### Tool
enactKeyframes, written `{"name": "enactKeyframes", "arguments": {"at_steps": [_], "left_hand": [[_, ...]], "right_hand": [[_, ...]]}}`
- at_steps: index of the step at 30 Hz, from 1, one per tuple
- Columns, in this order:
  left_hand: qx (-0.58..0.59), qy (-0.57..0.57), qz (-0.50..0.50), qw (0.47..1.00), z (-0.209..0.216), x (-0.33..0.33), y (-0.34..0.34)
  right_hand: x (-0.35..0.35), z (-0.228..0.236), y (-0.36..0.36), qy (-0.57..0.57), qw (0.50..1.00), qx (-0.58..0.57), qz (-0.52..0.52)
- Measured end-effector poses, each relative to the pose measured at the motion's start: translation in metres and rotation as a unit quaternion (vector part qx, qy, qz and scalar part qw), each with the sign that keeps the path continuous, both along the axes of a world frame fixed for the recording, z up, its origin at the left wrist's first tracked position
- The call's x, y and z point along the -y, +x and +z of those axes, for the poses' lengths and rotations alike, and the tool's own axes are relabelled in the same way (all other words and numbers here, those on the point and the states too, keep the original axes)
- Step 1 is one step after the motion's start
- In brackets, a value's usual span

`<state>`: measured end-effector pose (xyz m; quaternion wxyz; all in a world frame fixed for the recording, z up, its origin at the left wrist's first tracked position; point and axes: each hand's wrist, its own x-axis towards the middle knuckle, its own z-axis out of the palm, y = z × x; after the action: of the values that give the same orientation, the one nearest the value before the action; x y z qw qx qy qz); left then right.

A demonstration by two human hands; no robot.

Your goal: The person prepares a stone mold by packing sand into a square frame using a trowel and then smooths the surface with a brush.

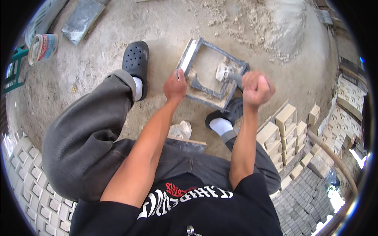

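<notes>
Square metal mould frame [210,72] sits on the sandy ground at 12 o'clock, just ahead of the feet, grey mortar caked inside and on its rims. Left hand [175,85] curls over its 9 o'clock rim, likely steadying it. Right hand [256,87], at 3 o'clock, is fisted tight around a trowel [225,72] reaching into the frame.

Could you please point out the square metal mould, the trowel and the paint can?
square metal mould [188,57]: head view, left rim.
trowel [223,72]: head view, mortar-caked blade.
paint can [42,47]: head view, side wall.
</notes>
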<state>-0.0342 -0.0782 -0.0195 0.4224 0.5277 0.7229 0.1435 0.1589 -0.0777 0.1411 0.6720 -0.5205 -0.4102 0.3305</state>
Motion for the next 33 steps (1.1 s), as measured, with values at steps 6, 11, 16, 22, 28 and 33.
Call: {"name": "enactKeyframes", "arguments": {"at_steps": [6,11,16,22,28,33], "left_hand": [[-0.015,0.024,-0.005,1.0,-0.008,0.012,-0.002],[-0.005,0.024,0.004,1.0,-0.008,0.0,0.001],[-0.011,0.039,0.001,0.999,-0.008,-0.001,0.002],[-0.016,0.025,-0.006,1.0,-0.002,0.009,0.001],[-0.001,0.028,0.005,1.0,0.0,0.009,-0.002],[0.008,0.024,0.004,1.0,-0.001,0.006,0.0]], "right_hand": [[-0.006,0.008,-0.004,-0.014,1.0,0.002,0.013],[-0.002,-0.001,0.003,0.0,1.0,-0.005,0.018],[0.004,0.0,-0.001,0.023,0.999,0.018,0.015],[-0.007,-0.003,0.001,0.033,0.999,0.004,0.04],[-0.007,-0.003,0.001,0.017,0.999,0.013,0.029],[-0.021,0.005,0.003,-0.032,0.998,-0.022,0.04]]}}
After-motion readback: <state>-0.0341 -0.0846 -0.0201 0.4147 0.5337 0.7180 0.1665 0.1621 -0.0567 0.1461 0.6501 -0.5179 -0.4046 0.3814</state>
